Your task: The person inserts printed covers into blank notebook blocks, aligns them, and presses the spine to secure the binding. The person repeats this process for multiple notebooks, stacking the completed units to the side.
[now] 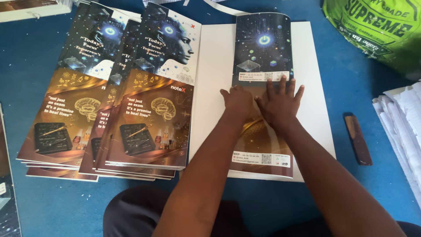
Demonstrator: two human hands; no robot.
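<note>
Both hands press flat, side by side, fingers spread, left hand [237, 100] and right hand [280, 100] on a glossy printed cover [262, 48], dark starry blue above, bronze below, lying on a white sheet [214, 66]. Stacked matching booklets [149, 87] sit alongside on blue flooring [333, 52]. A green sack [377, 30] is cut off at the corner.

Both hands [258, 103] flat on printed cover [262, 48]
</note>
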